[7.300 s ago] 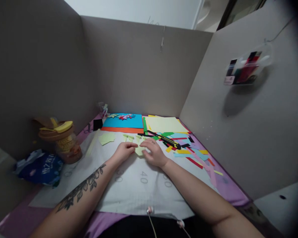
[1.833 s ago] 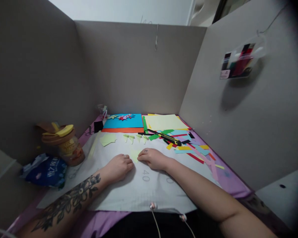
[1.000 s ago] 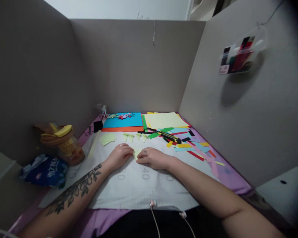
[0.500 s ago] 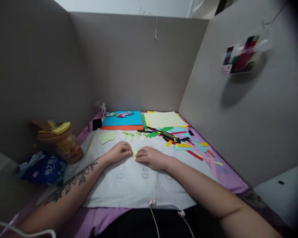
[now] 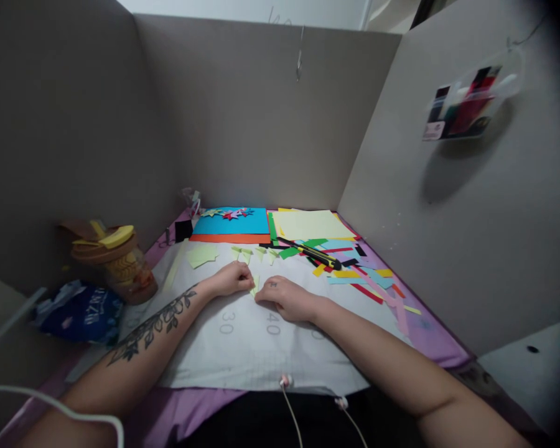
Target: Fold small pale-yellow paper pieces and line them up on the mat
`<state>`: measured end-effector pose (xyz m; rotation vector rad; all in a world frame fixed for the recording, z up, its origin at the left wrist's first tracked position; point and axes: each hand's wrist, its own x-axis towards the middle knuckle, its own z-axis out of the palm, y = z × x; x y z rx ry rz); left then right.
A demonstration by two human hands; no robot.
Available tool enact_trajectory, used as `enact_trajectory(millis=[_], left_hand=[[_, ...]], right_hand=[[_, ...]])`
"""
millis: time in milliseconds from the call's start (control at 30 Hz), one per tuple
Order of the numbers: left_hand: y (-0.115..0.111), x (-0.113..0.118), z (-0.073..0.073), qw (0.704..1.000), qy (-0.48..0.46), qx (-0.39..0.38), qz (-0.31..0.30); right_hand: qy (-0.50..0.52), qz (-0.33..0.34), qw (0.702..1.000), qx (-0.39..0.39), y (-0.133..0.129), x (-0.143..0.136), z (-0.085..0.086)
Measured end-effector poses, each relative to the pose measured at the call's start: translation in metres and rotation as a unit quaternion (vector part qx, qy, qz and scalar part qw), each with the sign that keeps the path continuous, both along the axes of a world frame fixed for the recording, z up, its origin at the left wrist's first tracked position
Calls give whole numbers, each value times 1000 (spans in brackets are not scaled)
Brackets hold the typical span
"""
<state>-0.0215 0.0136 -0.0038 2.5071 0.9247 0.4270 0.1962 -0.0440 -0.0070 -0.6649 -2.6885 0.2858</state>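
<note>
A small folded piece of pale green paper (image 5: 256,285) stands between my two hands over the white sheet. My left hand (image 5: 232,278) has its fingers curled in and pinches the paper's left edge. From the other side, my right hand (image 5: 287,297) is closed with its fingertips on the lower right part of the paper. Just beyond my hands, several folded pale green pieces (image 5: 246,254) form a row. Left of them lie flat pale green paper squares (image 5: 202,255).
Colored paper strips (image 5: 364,274) and a black-and-yellow utility knife (image 5: 320,255) lie to the right. Blue card (image 5: 231,225) with paper stars and cream sheets (image 5: 313,225) sit at the back. A lidded cup (image 5: 128,267) and blue packet (image 5: 79,311) stand left; grey panels (image 5: 270,118) surround the table.
My left hand's fingers have curled in more tightly at the paper. The paper now looks narrower and more pointed at its lower end. The view has shifted slightly.
</note>
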Motion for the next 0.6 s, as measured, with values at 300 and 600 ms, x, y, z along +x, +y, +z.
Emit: enact_trajectory(millis=[300, 600], left_hand=[[-2, 2, 1, 1000, 0, 0, 8], [-3, 5, -5, 999, 9, 0, 44]], right_hand=[[18, 26, 999, 7, 1, -4, -6], [16, 22, 1000, 7, 0, -4, -5]])
